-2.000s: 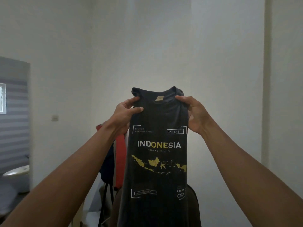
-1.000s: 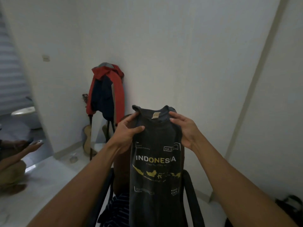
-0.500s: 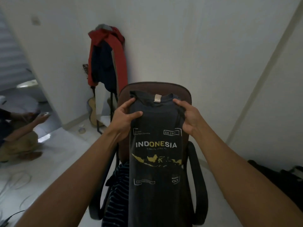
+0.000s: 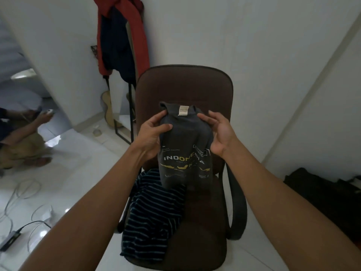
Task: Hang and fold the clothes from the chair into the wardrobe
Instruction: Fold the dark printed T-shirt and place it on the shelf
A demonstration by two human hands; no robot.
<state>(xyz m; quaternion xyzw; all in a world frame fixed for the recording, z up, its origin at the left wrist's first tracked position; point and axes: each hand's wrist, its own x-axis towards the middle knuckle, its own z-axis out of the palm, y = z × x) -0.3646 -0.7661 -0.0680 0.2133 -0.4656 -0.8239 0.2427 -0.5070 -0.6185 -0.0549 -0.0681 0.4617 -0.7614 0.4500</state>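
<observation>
A dark grey T-shirt (image 4: 185, 137) printed "INDONESIA", folded into a narrow strip, hangs over the brown office chair (image 4: 185, 85). My left hand (image 4: 152, 132) pinches its left shoulder edge, thumb on the front. My right hand (image 4: 218, 132) holds the right edge with fingers behind the cloth. The shirt's lower end rests crumpled on the seat. A dark blue striped garment (image 4: 154, 218) lies on the left of the seat and spills over its front edge. No wardrobe is in view.
A red and navy jacket (image 4: 121, 36) hangs on a black stand behind the chair, with a guitar (image 4: 108, 108) beside it. A person crouches at the left (image 4: 21, 137). Cables (image 4: 21, 208) lie on the white floor. A black bag (image 4: 324, 194) lies at the right.
Both hands have lowered the shirt from head height down to the chair. Its lower end now bunches on the seat. My view has tilted downward.
</observation>
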